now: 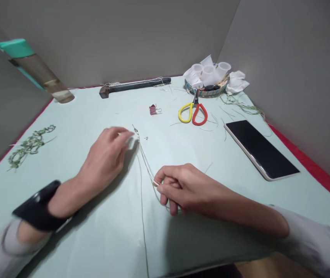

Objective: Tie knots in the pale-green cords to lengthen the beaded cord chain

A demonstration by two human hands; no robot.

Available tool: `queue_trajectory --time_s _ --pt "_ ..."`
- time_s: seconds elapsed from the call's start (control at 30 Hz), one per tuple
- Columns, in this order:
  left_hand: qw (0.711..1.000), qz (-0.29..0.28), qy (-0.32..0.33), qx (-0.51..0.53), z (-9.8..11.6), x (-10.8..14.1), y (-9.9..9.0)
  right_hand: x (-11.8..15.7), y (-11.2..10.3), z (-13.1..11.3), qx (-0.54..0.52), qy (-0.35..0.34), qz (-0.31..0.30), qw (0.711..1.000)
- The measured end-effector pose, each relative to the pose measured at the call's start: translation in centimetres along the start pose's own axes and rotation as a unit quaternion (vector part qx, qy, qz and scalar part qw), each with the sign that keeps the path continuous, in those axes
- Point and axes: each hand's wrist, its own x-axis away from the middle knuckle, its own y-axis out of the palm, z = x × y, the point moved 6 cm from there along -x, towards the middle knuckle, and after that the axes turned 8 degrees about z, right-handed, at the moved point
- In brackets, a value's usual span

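Note:
Thin pale green cords [145, 159] run across the table from a small knotted end with a bead or clasp [136, 130]. My right hand [179, 187] is closed, with thumb and index finger pinching the cords; a loop hangs below its fingers. My left hand [107, 152], slightly blurred, is held over the table with its index finger stretched towards the knotted end. I see nothing held in it, and its thumb is partly hidden. One loose strand [142, 216] trails down to the near edge. A tiny metal piece [146, 138] lies beside the knotted end.
Scissors [193, 112], a maroon binder clip [153, 109] and a hammer-like tool [137, 86] lie farther back. A phone [261, 148] is at right, a green knotted cord piece [31, 146] at left. A bottle [40, 71] and a basket with cups [207, 92] stand at the back.

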Motion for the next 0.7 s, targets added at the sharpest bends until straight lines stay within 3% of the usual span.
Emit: queue_trajectory --time_s 0.13,0.2,0.3,0.47,0.7 --pt "0.993 -0.005 0.117 0.0 5.1 4.9 -2.0 1.6 0.5 1.2 -0.046 0.016 -0.007 0.999" --pt "0.984 -0.039 0.174 0.025 7.4 6.9 -2.0 2.4 0.8 1.6 -0.063 0.025 -0.014 0.998" --pt "0.975 -0.076 0.205 0.037 9.3 8.8 -1.4 3.6 1.2 2.1 -0.088 0.036 -0.029 0.995" --pt "0.975 -0.099 0.199 0.028 10.0 10.4 -1.5 5.7 0.9 3.3 -0.105 0.054 -0.034 0.992" --pt "0.966 -0.154 0.19 0.082 8.9 12.1 -5.5 8.5 -0.6 4.3 0.005 0.042 -0.028 0.999"
